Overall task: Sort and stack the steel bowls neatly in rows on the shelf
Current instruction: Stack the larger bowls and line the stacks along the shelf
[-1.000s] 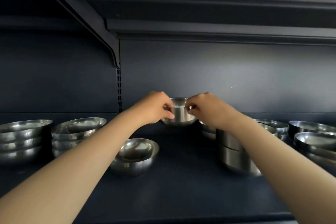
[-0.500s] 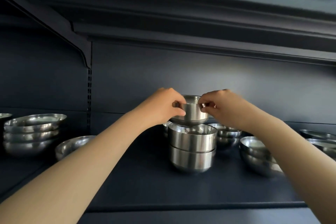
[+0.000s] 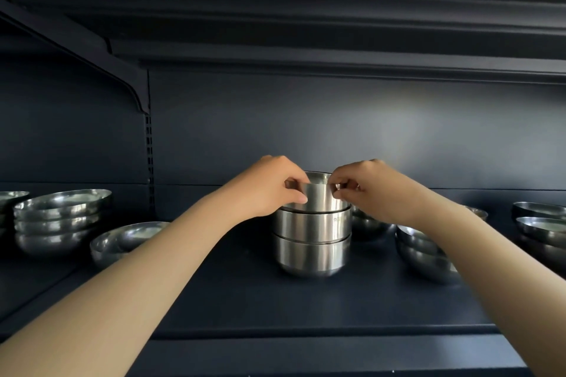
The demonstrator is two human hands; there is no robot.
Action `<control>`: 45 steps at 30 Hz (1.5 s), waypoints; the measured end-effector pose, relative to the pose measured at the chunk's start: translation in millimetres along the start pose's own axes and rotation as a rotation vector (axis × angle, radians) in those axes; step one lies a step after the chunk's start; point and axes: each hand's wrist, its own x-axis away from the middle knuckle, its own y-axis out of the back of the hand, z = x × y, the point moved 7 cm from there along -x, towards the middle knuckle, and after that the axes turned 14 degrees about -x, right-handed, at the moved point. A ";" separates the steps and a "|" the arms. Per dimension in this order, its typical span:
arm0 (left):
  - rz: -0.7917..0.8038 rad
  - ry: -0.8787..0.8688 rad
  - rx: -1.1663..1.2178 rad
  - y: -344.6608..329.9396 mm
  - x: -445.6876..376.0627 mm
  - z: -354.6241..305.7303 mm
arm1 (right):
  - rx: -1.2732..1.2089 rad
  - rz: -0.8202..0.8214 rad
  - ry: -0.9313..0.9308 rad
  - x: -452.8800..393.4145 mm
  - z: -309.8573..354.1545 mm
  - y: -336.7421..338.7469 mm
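text: none legible | small mark on stacked bowl (image 3: 312, 222) | unreadable

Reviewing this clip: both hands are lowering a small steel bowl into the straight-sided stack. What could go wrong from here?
1. The left hand and right hand only pinch the rim of the small shiny steel bowl; it could slip and drop crooked.
2. Fingertips over the rim might get caught as it seats into the two-bowl straight-sided steel stack.
3. A hard push could shift that stack toward the rounded steel bowls on the right.
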 end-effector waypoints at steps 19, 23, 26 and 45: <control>0.362 0.287 0.476 -104.9 40.1 60.7 | -0.244 0.094 -0.176 7.9 -55.1 -14.2; 0.377 0.257 0.576 -120.6 40.2 52.9 | -0.266 0.165 -0.205 7.7 -55.2 -19.2; 0.337 0.274 0.627 -127.9 42.5 51.6 | -0.252 0.173 -0.234 7.9 -58.3 -22.0; 0.082 0.293 0.747 -87.6 -1.8 85.6 | -0.487 -0.056 -0.083 -50.1 -53.5 5.9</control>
